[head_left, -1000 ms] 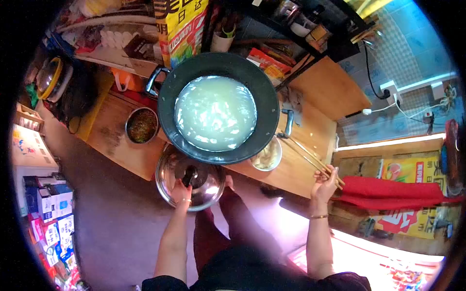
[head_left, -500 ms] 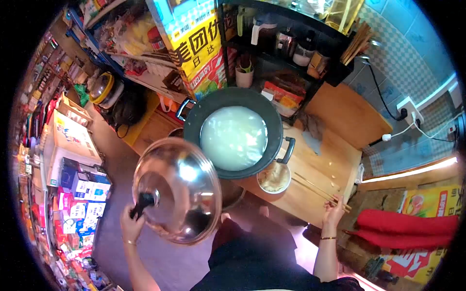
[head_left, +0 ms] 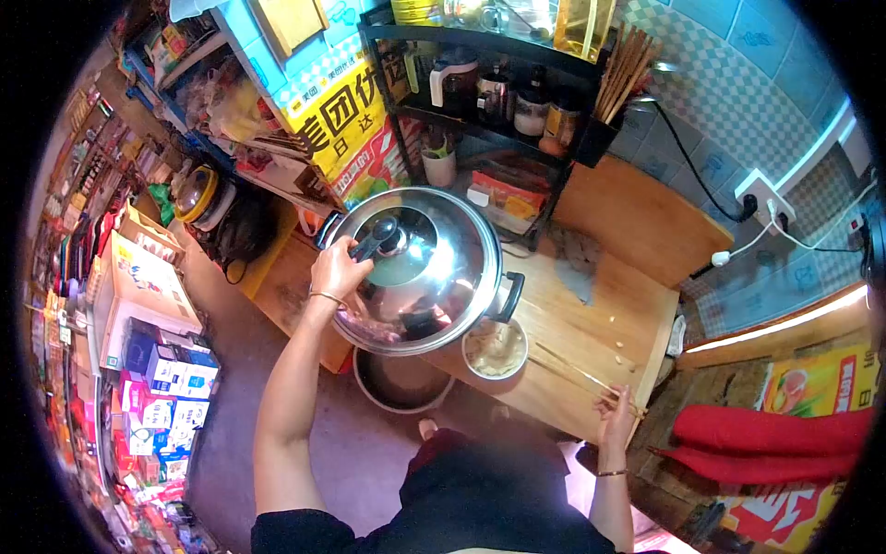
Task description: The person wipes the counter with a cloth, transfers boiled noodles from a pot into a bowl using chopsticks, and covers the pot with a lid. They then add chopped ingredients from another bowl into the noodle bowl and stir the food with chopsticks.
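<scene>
My left hand (head_left: 337,274) is wrapped round the black handle of a shiny metal lid with a glass centre (head_left: 443,286). The lid is over the dark wok (head_left: 511,295) and hides nearly all of it; only its side handles and a bit of rim show. I cannot tell if the lid sits fully on the rim. My right hand (head_left: 616,417) holds a pair of long chopsticks (head_left: 574,367), which point left toward a white bowl (head_left: 496,350) of pale, doughy mixture. The bowl stands by the wok's right handle.
The wooden counter (head_left: 591,328) carries a few pale crumbs and a grey cloth (head_left: 574,263). Behind stands a black rack (head_left: 554,138) with jars and a kettle. A large basin (head_left: 403,380) is on the floor below. Cords hang from a wall socket (head_left: 764,196); boxes (head_left: 171,369) are stacked left.
My left hand has brought the lid up and right from beside the wok to over it, covering the cloudy liquid. My right hand keeps the chopsticks near the counter's edge. The view has shifted slightly.
</scene>
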A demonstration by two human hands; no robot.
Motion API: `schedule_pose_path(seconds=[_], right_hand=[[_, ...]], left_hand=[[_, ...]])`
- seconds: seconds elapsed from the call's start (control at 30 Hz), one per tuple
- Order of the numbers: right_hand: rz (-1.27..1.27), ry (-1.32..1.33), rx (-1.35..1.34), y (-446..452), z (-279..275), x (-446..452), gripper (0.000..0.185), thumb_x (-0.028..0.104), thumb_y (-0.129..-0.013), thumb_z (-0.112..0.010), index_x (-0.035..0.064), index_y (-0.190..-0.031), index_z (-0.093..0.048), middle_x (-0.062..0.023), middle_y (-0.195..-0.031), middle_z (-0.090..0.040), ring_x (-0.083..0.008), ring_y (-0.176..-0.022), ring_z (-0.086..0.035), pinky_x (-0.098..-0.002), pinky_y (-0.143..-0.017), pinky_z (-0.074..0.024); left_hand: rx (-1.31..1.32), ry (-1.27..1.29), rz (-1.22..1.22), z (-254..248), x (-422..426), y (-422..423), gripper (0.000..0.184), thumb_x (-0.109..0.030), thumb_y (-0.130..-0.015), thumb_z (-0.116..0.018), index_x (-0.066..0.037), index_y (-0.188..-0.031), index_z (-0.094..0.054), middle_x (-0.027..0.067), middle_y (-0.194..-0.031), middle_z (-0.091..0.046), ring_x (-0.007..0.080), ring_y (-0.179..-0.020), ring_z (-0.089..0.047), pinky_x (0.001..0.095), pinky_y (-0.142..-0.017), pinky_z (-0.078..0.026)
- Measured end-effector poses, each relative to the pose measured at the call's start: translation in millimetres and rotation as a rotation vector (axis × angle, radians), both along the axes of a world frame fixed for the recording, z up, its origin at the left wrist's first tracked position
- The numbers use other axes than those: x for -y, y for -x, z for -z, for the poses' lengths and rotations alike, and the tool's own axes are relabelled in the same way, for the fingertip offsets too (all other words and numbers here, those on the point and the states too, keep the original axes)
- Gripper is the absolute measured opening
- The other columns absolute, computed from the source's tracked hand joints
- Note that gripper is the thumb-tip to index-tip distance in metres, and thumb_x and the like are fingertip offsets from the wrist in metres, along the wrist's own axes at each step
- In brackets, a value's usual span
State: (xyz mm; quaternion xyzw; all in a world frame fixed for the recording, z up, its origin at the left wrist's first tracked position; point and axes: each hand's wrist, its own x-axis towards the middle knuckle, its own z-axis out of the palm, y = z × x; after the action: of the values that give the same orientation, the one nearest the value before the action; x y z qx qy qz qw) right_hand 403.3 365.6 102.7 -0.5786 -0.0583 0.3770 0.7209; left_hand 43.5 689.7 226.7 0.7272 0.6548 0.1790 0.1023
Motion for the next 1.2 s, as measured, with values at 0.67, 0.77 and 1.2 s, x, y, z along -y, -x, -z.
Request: schedule_pose_path(seconds=[0.67,0.77,1.2], right_hand=[[-0.695,0.107,0.744,73,74,-123,0.017,0.011,-0.086,-0.047,-0.0014,-0.091,-0.057,-0.0073,-0.077,-0.06,-0.0102,-0.064,-0.057,-0.0226,-0.058,-0.0486],[-0.692,0.051,0.542,57,37,-110,0.02,0.014,-0.083,-0.051,-0.003,-0.088,-0.059,-0.0066,-0.073,-0.06,-0.0091,-0.061,-0.056,-0.0215,-0.057,-0.0471],[-0.079,0.285,0.073,-1,95,-70,0.039,0.032,-0.089,-0.037,-0.005,-0.085,-0.049,-0.0155,-0.07,-0.053,-0.0234,-0.051,-0.057,-0.0302,-0.045,-0.0504]], left_hand=[[0.574,-0.049,0.577,111,164,-48,0.016,-0.014,-0.078,-0.049,0.0,-0.072,-0.054,0.0162,-0.064,-0.052,0.0313,-0.062,-0.053,0.0364,-0.056,-0.042],[0.577,0.408,0.228,208,168,-72,0.034,-0.025,-0.086,-0.034,0.004,-0.082,-0.053,0.0231,-0.076,-0.055,0.0389,-0.078,-0.052,0.0409,-0.066,-0.041],[1.094,0.928,-0.16,259,171,-157,0.067,-0.053,-0.085,-0.026,0.004,-0.119,-0.038,0.0183,-0.117,-0.045,0.0251,-0.11,-0.042,0.034,-0.089,-0.035]])
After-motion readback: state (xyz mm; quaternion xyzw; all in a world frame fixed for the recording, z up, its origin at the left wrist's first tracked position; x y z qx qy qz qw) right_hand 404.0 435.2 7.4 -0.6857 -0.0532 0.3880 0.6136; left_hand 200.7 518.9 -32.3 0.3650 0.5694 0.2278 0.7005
